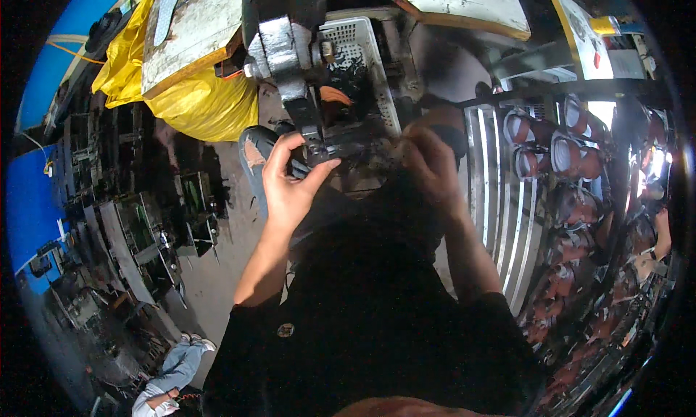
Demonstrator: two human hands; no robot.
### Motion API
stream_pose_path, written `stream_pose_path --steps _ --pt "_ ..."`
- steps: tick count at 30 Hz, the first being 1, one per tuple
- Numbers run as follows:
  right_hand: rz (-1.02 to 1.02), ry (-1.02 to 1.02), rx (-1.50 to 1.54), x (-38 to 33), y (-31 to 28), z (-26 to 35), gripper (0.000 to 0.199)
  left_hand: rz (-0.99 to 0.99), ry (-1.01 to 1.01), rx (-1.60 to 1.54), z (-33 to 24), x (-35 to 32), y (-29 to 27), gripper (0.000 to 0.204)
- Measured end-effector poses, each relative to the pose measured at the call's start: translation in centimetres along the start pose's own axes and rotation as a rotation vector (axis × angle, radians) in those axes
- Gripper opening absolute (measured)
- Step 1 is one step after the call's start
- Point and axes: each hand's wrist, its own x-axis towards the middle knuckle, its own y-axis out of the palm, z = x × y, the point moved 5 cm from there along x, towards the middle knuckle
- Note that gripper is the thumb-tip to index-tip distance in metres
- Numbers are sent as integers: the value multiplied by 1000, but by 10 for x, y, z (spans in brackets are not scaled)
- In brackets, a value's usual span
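My left hand (288, 184) is at the lower end of a dark machine arm (296, 102), thumb and forefinger curved around a small dark piece (319, 154) there. Its exact kind is too dark to make out. To the right, my right hand (433, 163) is raised, its fingers bent and smeared by motion. Whether it holds anything cannot be seen. Just behind the hands is a white perforated plastic basket (383, 91), with dark pieces and an orange-brown piece (335, 96) in it.
White worktops (206, 33) flank the machine, with a yellow sack (217, 109) under the left one. At right, metal rails (493, 178) border a rack of brown sandals (569, 156). Dark machinery (134, 236) fills the left. Another person (177, 373) is at lower left.
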Motion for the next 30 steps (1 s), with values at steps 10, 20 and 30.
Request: stream_pose_path --steps 10,20,30 --pt "-86 134 747 -20 -36 -133 70 34 -490 -1016 31 -13 6 54" --pt "-163 -213 581 -40 -141 -92 70 270 -232 -888 9 -21 27 68" --pt "-139 -324 509 -29 -138 -26 63 227 -243 -869 8 -23 21 71"
